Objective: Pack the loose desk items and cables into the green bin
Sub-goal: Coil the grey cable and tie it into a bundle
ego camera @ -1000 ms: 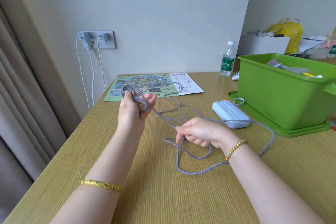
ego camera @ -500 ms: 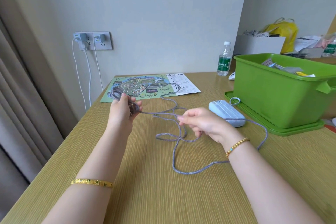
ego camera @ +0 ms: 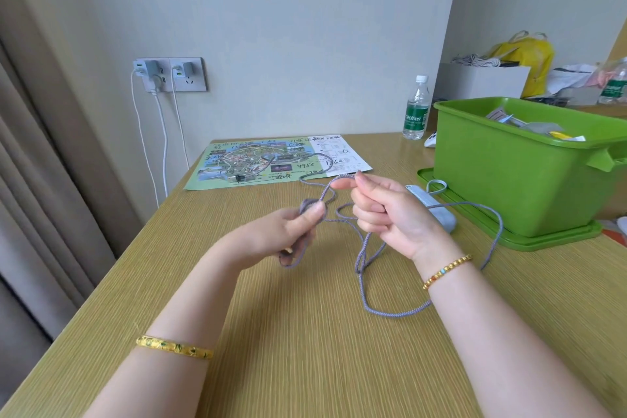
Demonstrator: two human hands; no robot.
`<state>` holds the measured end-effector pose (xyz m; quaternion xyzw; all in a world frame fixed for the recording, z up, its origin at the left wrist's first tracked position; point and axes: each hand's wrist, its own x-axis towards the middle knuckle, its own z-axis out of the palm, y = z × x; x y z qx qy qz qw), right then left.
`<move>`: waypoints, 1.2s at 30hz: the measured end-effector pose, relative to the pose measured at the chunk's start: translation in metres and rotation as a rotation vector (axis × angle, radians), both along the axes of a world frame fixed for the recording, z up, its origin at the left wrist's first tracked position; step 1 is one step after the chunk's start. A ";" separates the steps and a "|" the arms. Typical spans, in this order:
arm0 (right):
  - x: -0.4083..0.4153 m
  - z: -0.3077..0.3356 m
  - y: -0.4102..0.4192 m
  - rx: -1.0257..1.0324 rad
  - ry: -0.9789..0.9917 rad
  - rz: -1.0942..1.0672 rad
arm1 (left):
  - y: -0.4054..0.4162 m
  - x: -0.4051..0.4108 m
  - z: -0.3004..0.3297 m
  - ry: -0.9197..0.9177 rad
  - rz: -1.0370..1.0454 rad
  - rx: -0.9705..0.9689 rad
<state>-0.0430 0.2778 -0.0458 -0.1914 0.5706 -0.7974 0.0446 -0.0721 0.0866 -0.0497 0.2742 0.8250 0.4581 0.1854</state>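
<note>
A long grey braided cable [ego camera: 393, 313] trails in loose loops over the wooden desk [ego camera: 305, 366]. My left hand [ego camera: 288, 231] grips a small coiled bundle of it at the desk's middle. My right hand [ego camera: 386, 210] pinches a strand just to the right and lifts it above the bundle. Behind my right hand lies a pale blue power bank [ego camera: 437, 210], partly hidden, with the cable running to it. The green bin [ego camera: 515, 173] stands at the right on its green lid [ego camera: 543, 237] and holds several papers and small items.
A printed map sheet [ego camera: 271, 159] lies at the desk's back with a dark cable and a small clear plug on it. A water bottle [ego camera: 415, 108] and a white object stand beside the bin. Chargers with white cords hang from the wall socket [ego camera: 169, 75]. Curtains hang left.
My left hand has dropped lower and toward the middle with the coil. My right hand has risen and moved close to it, carrying a strand over the bundle.
</note>
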 end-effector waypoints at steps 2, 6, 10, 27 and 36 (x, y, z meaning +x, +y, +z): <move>0.000 0.000 -0.001 0.006 0.007 0.010 | 0.002 0.006 0.001 0.032 -0.107 -0.052; 0.000 -0.002 -0.002 0.005 0.003 0.032 | 0.003 0.005 -0.002 0.068 -0.077 -0.117; -0.002 -0.003 -0.002 -0.019 0.005 0.042 | 0.003 0.005 -0.002 0.099 -0.001 -0.064; -0.001 0.001 0.004 -0.018 -0.046 -0.202 | 0.005 0.002 0.001 0.149 0.209 0.286; 0.001 -0.006 -0.013 0.307 -0.176 -0.115 | 0.001 -0.013 0.006 -0.211 0.548 1.021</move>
